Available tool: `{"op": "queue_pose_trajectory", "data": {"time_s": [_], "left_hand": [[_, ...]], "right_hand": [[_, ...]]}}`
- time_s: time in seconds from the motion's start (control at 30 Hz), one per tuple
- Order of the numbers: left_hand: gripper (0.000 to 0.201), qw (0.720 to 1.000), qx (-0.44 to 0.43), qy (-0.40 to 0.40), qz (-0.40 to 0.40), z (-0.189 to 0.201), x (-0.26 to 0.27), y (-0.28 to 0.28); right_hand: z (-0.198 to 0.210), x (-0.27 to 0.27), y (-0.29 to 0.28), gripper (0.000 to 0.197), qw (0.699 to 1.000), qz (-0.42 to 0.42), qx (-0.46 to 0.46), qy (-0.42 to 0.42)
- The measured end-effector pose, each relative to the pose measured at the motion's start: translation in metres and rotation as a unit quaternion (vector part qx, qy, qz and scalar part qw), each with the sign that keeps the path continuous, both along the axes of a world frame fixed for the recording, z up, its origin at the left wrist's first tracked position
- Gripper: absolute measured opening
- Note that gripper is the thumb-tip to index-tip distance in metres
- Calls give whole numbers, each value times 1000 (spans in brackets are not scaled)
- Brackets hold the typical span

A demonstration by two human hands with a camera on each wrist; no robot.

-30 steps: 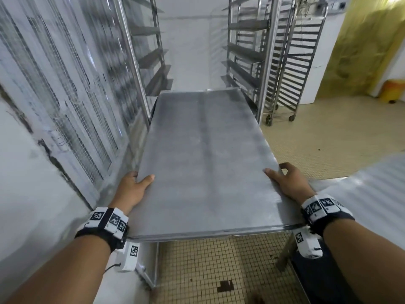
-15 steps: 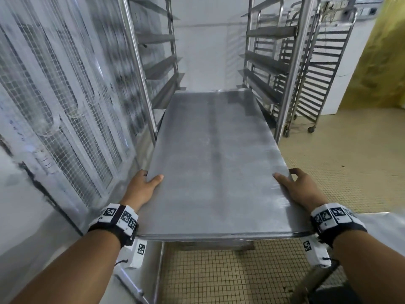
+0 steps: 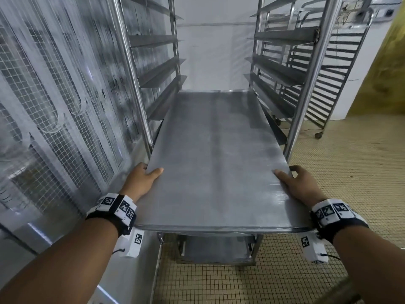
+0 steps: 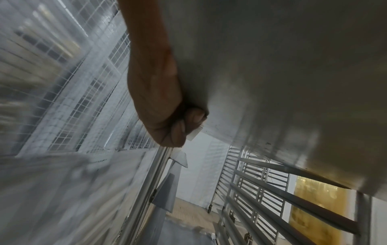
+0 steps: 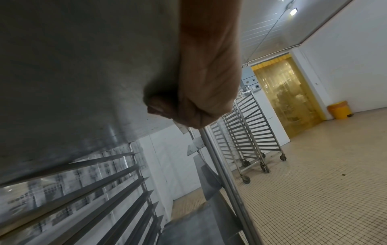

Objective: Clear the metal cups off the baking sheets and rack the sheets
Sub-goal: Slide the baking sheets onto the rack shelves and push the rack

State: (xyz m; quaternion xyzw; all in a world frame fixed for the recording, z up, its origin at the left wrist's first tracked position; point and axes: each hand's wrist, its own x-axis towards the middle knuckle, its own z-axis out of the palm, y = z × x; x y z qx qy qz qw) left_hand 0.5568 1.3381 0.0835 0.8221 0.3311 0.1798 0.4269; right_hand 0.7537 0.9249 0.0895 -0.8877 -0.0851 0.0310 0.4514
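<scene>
Since the earlier frame, the baking sheet point(image 3: 215, 163) has slid farther between the rack point(image 3: 306, 88) uprights, its far end now deep inside on the rails. Left hand point(image 3: 140, 181) and right hand point(image 3: 300, 185) each grip a near corner, thumbs on top, fingers curled underneath.

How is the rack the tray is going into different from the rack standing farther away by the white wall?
The near rack stands right in front, while the far rack stands behind it to the right. The near rack has the baking sheet partly slid in, gripped by the left hand and right hand; the far rack's visible rails are bare. Both are tall shiny metal frames with many rails.
</scene>
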Motion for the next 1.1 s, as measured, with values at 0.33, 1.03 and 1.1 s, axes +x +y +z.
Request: {"op": "queue_pose_trajectory", "data": {"time_s": [0.33, 1.03, 1.1], "left_hand": [[41, 998, 19, 57, -25, 38, 33, 11], [96, 941, 214, 207, -161, 53, -42, -59], [88, 936, 260, 179, -157, 46, -52, -74]], "right_hand": [[23, 41, 15, 64, 998, 17, -58, 16], [34, -48, 4, 61, 955, 84, -272, -78], [32, -74, 6, 51, 948, 80, -285, -114]]}}
